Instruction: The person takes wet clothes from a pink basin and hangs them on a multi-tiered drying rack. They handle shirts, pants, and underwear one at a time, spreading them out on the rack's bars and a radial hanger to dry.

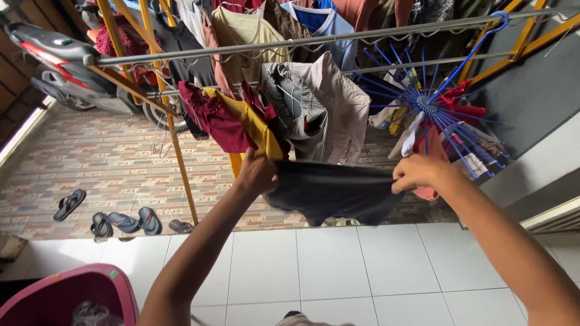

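Step in hand, as I judge it: hanging wash. My left hand (257, 175) and right hand (417, 173) stretch a dark cloth (335, 193) between them, held up just in front of the rack (181, 163), below its lower rail. Left fingers curl shut, pinching the cloth's left corner; right fingers bunch tight on the right corner. The cloth sags in the middle, off the floor, not yet over any rail.

Next move, my guess: lift the cloth higher and drape it over a free stretch of rail (326, 39). That needs a gap, and the rail is crowded, so I would have to slide clothes aside or pick the lower bar.

Counts:
- hands: two, both mine
- dark cloth: one
- rails seen across: two
- blue peg hanger (428, 104): one, round, with small items clipped on
- sandals (112, 218): about five on the brick floor, one set apart at left
- pink basket (63, 296): one, lower left, something pale inside
- scooter (60, 60): one, behind the rack
- hung clothes: many, too overlapped to count; a maroon piece (211, 118) and a yellow piece (254, 130) nearest my left hand.
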